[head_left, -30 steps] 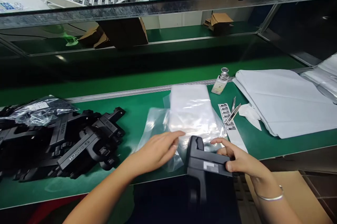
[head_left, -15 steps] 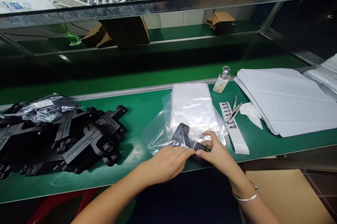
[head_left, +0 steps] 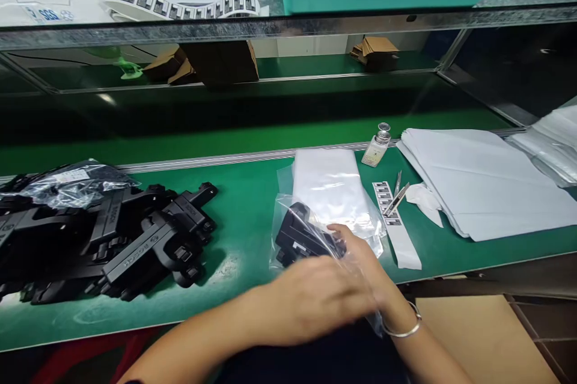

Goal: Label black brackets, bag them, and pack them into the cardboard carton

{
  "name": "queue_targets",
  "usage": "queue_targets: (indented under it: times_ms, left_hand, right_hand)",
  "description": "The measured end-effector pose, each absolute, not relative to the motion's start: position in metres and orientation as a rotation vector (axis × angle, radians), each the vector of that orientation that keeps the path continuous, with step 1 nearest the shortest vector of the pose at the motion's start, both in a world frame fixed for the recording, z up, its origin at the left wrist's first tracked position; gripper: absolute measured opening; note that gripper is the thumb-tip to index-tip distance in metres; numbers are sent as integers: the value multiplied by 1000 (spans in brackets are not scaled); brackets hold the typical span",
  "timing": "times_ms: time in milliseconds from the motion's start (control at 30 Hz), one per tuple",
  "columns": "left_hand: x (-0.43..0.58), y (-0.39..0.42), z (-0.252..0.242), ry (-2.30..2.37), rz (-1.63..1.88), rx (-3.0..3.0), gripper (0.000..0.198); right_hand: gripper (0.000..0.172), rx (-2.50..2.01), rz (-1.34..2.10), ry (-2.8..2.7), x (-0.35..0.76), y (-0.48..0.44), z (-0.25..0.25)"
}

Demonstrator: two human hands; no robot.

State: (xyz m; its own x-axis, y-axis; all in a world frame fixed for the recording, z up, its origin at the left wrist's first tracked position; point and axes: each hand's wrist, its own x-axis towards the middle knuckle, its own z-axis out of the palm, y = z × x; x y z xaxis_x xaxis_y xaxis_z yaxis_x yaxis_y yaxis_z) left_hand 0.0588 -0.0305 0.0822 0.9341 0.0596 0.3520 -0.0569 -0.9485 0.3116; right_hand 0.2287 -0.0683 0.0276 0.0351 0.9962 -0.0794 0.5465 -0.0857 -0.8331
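- Our left hand (head_left: 315, 300) is blurred across the bag's near end; we can't tell whether its fingers pinch film.
- Our right hand (head_left: 359, 255) curls at the near end of the black part (head_left: 300, 237), grip partly hidden; we would do well to steady that end.
- The part lies inside the clear bag (head_left: 319, 223); an even pull should spare the film snags.
- Beyond, we should avoid dragging the stacked bags (head_left: 327, 176).

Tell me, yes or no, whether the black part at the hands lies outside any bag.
No, the black part sits in a clear bag, its film visible around it.
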Motion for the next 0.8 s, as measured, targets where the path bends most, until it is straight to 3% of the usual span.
queue_targets:
  times_ms: [100, 233, 333, 400, 467, 600, 633, 667, 767, 800]
  left_hand:
    - [33, -2, 102, 500, 283, 2952, 52]
    - [23, 20, 109, 532, -149, 2753, 69]
    - [10, 26, 101, 695, -113, 2483, 69]
    - [-2, 26, 88, 909, -13, 2286, 69]
    - [-10, 23, 71, 1072, 141, 2109, 67]
    - [-2, 9, 41, 1041, 388, 2036, 89]
    - [3, 6, 37, 993, 410, 2092, 98]
    - [8, 3, 33, 955, 448, 2176, 105]
    - [18, -3, 29, 812, 706, 2512, 108]
    - [18, -5, 28, 744, 782, 2593, 101]
  right_hand:
    - [49, -1641, 835, -1835, 226, -74, 40]
    - [50, -1412, 822, -1917, 216, -71, 58]
    - [32, -1293, 756, -1377, 240, -66, 62]
    - [31, -1233, 617, -951, 263, -65, 59]
    - [39, -1250, 675, -882, 275, -66, 54]
    - [95, -1292, 1251, -1274, 242, -59, 44]
    - [99, -1256, 1291, -1257, 228, -53, 43]
    - [91, -1234, 1294, -1194, 215, -46, 42]
    - [23, -1225, 1296, -959, 192, -20, 41]
    - [20, -1216, 1354, -926, 191, -13, 42]
